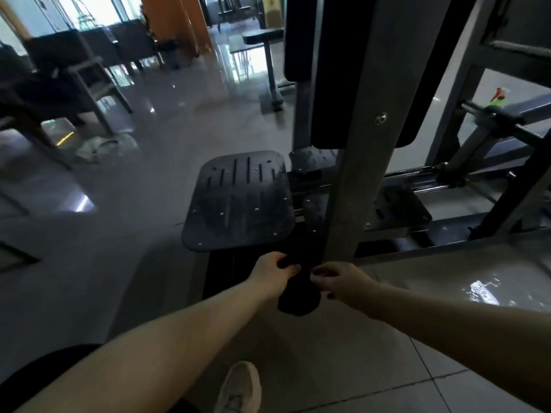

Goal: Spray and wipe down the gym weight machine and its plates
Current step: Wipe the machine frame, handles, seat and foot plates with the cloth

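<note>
Left hand [272, 271] and right hand [338, 281] are holding a dark cloth [298, 299] at the foot of the weight machine [354, 174].
Head view: the left hand is curling its fingers round the cloth's upper edge and the right hand is pinching the other side; the cloth is hanging between them, just below the black foot plate [238, 201]. A green spray bottle [497, 99] is sitting far right among the machine's bars.

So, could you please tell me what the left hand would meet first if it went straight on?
Beyond the dark cloth it grips, the left hand would likely meet the grey upright post first, though depth is unclear.
</note>
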Motion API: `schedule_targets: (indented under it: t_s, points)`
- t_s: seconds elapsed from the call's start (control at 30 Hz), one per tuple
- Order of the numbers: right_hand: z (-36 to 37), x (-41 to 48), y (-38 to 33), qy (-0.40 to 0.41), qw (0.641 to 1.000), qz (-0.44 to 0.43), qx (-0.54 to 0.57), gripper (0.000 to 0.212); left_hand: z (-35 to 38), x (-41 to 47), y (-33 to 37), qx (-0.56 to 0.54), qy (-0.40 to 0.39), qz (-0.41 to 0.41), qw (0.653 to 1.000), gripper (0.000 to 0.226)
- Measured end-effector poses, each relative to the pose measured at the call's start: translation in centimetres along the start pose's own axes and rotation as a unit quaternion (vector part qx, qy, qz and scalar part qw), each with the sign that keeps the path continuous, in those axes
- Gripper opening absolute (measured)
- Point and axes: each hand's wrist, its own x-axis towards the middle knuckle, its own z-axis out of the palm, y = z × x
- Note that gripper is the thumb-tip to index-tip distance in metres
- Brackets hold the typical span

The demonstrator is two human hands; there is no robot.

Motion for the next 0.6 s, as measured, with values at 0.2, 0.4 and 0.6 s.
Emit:
schedule_targets:
  t_s: [0.2,0.4,0.6]
  points:
    - [5.4,-2.4,-3.0,-0.092,0.996,-0.011,0.015,0.059,-4.3,-5.3,-1.3,-0.149,-0.019,-0.073,0.986,0.017]
    - [8.6,-2.6,-5.7,-0.053,0.997,-0.032,0.036,0.024,-8.8,-7.1,-0.4,-0.066,-0.012,-0.072,0.995,0.022]
    - [9.1,-2.7,-7.8,-0.041,0.993,-0.040,0.099,0.016,-13.2,-5.8,0.3,0.018,-0.056,-0.030,0.998,0.032]
